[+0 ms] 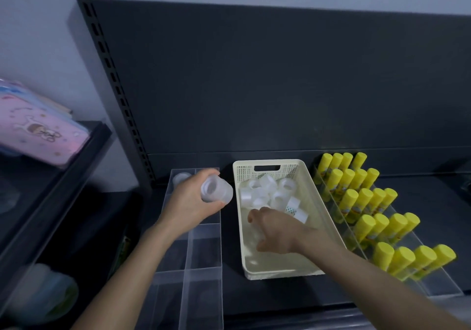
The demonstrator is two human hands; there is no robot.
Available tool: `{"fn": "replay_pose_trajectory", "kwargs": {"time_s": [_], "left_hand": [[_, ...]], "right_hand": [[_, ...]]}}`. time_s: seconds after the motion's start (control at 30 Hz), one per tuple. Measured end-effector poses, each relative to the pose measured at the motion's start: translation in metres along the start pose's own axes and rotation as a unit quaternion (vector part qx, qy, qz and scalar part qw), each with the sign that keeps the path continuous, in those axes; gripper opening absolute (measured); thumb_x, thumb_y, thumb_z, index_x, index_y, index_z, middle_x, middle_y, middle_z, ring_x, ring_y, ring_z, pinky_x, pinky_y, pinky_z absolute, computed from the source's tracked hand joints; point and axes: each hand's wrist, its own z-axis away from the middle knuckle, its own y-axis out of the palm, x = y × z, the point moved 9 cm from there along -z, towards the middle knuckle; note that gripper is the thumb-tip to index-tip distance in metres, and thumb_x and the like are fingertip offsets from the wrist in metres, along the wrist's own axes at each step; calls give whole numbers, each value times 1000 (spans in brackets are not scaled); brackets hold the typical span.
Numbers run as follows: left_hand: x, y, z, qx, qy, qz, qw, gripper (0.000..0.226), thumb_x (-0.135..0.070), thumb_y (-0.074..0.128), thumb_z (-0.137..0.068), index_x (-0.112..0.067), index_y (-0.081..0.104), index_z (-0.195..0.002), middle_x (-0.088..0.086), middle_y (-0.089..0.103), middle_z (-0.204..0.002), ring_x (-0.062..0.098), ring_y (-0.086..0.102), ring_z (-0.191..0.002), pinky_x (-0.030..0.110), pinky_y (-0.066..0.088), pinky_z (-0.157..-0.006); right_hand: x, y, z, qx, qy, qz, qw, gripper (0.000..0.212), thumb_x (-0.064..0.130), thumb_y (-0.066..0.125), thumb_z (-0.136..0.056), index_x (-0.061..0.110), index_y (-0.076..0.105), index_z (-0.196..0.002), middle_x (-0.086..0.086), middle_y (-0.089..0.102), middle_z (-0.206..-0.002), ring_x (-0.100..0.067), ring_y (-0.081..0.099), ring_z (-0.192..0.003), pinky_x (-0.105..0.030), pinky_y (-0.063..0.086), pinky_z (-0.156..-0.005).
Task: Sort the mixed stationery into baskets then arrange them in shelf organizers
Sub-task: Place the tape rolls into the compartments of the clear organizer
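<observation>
You're filling the organizer (204, 266): left hand (190, 202) grips tapes (216, 190), right hand (276, 230) in the basket (277, 269), grip unclear; probably slot those tapes next.

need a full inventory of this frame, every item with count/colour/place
basket: one, cream, middle of the shelf
loose tape rolls: roughly a dozen, clear, far end of the basket
tape stack: one, clear, held over the divided organizer
single tape roll: one, clear, far left compartment of the divided organizer
divided organizer: one, clear, left of the basket
glue sticks: twenty caps visible, yellow, five rows of four in the tiered organizer
tiered organizer: one, clear, right of the basket
pouch: one, pink, neighbouring shelf at far left
left hand: grips the tape stack
right hand: reaches into the basket, fingers curled; unclear whether it holds a roll
</observation>
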Motion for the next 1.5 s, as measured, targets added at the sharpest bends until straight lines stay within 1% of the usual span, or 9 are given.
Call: {"fn": "replay_pose_trajectory", "kwargs": {"time_s": [0.17, 0.27, 0.4, 0.53, 0.67, 0.9, 1.13, 1.37, 1.5], "left_hand": [[-5, -11, 4, -10, 18, 11, 1000, 47, -26, 78, -68, -60, 52, -87, -15, 61, -96, -6, 54, -92, 2, 42, -67], [-5, -21, 6, -16, 20, 5, 1000, 54, -27, 79, -67, -66, 49, -90, -22, 61, -98, -12, 55, -91, 0, 40, -66], [8, -55, 4, -73, 0, -23, 997, 48, -30, 80, -66, -51, 50, -98, -20, 58, -96, -7, 56, -89, 7, 38, -67], [15, -75, 0, -87, 12, -67, 994, 31, -35, 74, -60, -41, 51, -79, -17, 54, -86, -14, 52, -83, 0, 37, -64], [29, -63, -7, 8, -1, -127, 992, 36, -30, 75, -64, -39, 52, -90, -13, 56, -92, 2, 55, -81, 12, 36, -63], [58, -52, -2, 63, -18, -158, 985, 38, -27, 71, -66, -37, 50, -96, -15, 53, -98, 3, 55, -88, 19, 44, -68], [71, -42, -2, 90, -14, -181, 979, 41, -20, 70, -69, -43, 43, -90, -14, 52, -96, 5, 54, -88, 26, 50, -76], [69, -36, 1, 112, -2, -203, 973, 36, -12, 66, -73, -36, 44, -90, -17, 40, -94, 5, 50, -83, 20, 46, -73], [63, -31, 2, 112, 7, -230, 967, 18, -15, 61, -77, -20, 54, -93, -11, 42, -97, 10, 50, -84, 22, 45, -74]], "right_hand": [[7, 2, -1, -9, -15, 20, 1000, 41, 16, 54, -83, 13, 46, -123, -11, 54, -114, -27, 57, -99, -34, 48, -78], [2, -13, -3, -36, 3, -10, 999, 48, 14, 57, -80, 15, 46, -126, -9, 54, -115, -25, 57, -100, -31, 48, -77], [6, -68, -4, -157, 0, -53, 986, 52, 17, 62, -76, 20, 48, -126, -3, 56, -113, -19, 54, -97, -24, 40, -68], [30, -99, -12, -214, -29, -118, 969, 47, 22, 66, -74, 23, 52, -119, 0, 56, -108, -15, 50, -88, -24, 36, -68], [74, -94, -35, -197, -77, -114, 971, 36, 17, 59, -81, 14, 55, -117, -8, 53, -107, -20, 51, -93, -15, 30, -66], [105, -54, -69, -124, -90, 20, 988, 10, 11, 45, -81, 13, 48, -91, -16, 58, -104, -37, 58, -91, -33, 43, -71], [105, -38, -78, -114, -76, 77, 988, 26, 19, 48, -82, 12, 51, -107, -15, 52, -110, -36, 45, -103, -37, 31, -71], [93, -45, -81, -126, -77, 22, 989, 34, 18, 59, -79, 14, 52, -112, -14, 45, -114, -34, 48, -102, -35, 46, -85], [86, -59, -74, -174, -57, -24, 983, 42, 19, 63, -77, 12, 51, -116, -11, 46, -112, -32, 50, -98, -33, 47, -78]]}}
